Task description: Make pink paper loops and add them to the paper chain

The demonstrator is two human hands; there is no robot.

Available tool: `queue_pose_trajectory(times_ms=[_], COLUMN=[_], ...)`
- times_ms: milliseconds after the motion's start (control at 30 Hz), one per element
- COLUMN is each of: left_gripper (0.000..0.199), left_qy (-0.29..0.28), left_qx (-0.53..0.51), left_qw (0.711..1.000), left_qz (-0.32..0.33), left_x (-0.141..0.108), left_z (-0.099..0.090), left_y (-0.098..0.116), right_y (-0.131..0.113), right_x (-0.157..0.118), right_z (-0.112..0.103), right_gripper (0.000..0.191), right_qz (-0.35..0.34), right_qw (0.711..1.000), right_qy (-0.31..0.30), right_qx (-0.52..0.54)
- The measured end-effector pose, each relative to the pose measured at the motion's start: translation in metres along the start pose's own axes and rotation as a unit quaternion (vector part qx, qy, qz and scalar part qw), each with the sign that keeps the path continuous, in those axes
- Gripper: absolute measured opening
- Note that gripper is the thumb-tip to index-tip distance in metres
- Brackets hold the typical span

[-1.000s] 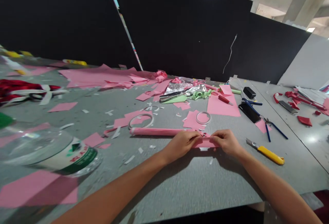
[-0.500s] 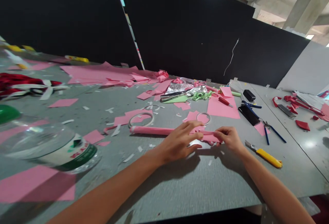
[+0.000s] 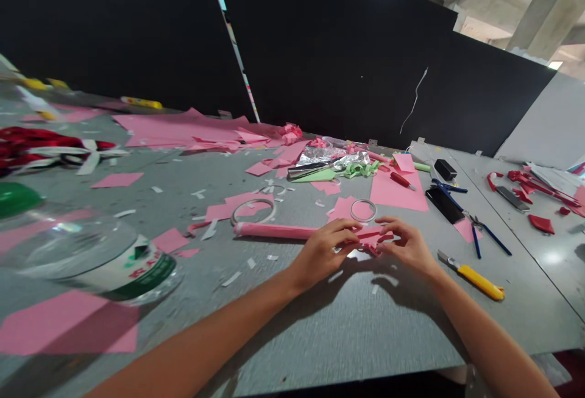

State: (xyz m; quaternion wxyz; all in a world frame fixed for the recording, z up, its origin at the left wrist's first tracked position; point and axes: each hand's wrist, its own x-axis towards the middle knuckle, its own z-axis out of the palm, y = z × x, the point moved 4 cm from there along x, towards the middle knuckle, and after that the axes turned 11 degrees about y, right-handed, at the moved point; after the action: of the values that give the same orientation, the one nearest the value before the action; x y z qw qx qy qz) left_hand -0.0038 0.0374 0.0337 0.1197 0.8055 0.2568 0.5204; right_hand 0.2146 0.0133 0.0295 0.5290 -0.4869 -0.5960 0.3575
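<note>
A long rolled pink paper tube (image 3: 274, 231) lies across the table in front of me. My left hand (image 3: 325, 247) is closed around its right part, thumb and fingertips on the paper. Cut, folded pink paper (image 3: 369, 237) sticks out at that end, between the two hands. My right hand (image 3: 408, 248) is at this paper from the right, its thumb and fingers curved and apart on either side of it. Fingertip contact there is hard to make out. Just behind the tube lie two rolls of tape, a larger one (image 3: 273, 209) and a smaller one (image 3: 374, 210).
A yellow utility knife (image 3: 479, 281), blue-handled pliers (image 3: 478, 236) and a phone (image 3: 441, 206) lie to the right. At left, a clear plastic bottle (image 3: 82, 245) lies on its side. Pink paper scraps (image 3: 116, 180), foil (image 3: 315, 155) and green paper (image 3: 359, 169) are scattered behind.
My right hand's pinch on the pink paper has loosened, and its fingers have spread and shifted left. My left hand's fingers have drawn in on the tube. The view has shifted slightly.
</note>
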Motion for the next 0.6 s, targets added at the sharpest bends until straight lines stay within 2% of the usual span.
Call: queue_pose_trajectory(times_ms=[100,233,300,367,467,600], left_gripper=[0.009,0.010,0.011,0.013,0.019,0.016], left_qy=[0.011,-0.015,-0.051,-0.099,-0.163,-0.215], left_qx=[-0.018,-0.023,0.002,0.058,0.148,0.199], left_qw=[0.999,0.999,0.999,0.993,0.970,0.947], left_qz=[-0.035,-0.041,-0.014,0.034,0.107,0.131], left_x=[0.002,0.001,0.001,0.001,-0.006,-0.040], left_z=[-0.001,0.001,0.003,0.005,0.004,-0.006], left_y=[0.002,-0.001,-0.002,0.001,0.018,0.056], right_y=[-0.003,0.000,0.000,-0.003,-0.012,-0.026], right_x=[0.000,0.001,0.001,-0.002,-0.019,-0.066], right_z=[-0.002,-0.003,-0.001,0.003,0.011,0.021], right_gripper=[0.009,0.006,0.007,0.011,0.022,0.023], right_qz=[-0.078,-0.141,-0.161,-0.191,-0.235,-0.263], right_qw=[0.995,0.985,0.975,0.952,0.908,0.872], right_qy=[0.017,0.023,-0.001,-0.040,-0.093,-0.127], right_qx=[-0.056,-0.094,-0.151,-0.234,-0.335,-0.392])
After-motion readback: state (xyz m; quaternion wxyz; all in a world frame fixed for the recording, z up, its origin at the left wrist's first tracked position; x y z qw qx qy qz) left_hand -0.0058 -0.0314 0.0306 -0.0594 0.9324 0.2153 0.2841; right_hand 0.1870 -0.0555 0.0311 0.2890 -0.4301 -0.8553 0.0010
